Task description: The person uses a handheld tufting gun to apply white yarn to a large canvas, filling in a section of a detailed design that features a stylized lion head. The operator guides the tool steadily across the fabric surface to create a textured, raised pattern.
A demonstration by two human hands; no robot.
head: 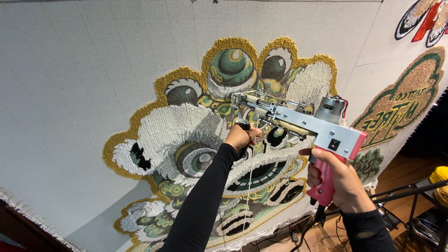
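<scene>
**Two hands steadying a tufting gun against a half-filled cloth**

The right hand is wrapping its fingers tightly around the pink plastic pistol handle of a silver metal tufting gun, with the forefinger lying up near the trigger area just under the grey body. The gun is sitting above and to the left of this hand, its motor standing up at the rear and its needle end pointing left into the cloth. The left hand is reaching up in a black sleeve and clenching around the small black front grip below the gun's nose, so the tool is spanning the gap between both hands. A thin pale yarn strand is hanging down from the front of the gun, passing just beside the left forearm.

The nose is pressing at a stretched grey backing cloth carrying a tufted lion-face design in mustard, green, white and black loops. A second tufted piece in green and tan is showing at the right on the neighbouring panel. Below right, a wooden floor, black stand legs and a ball of yellow yarn are showing.
</scene>
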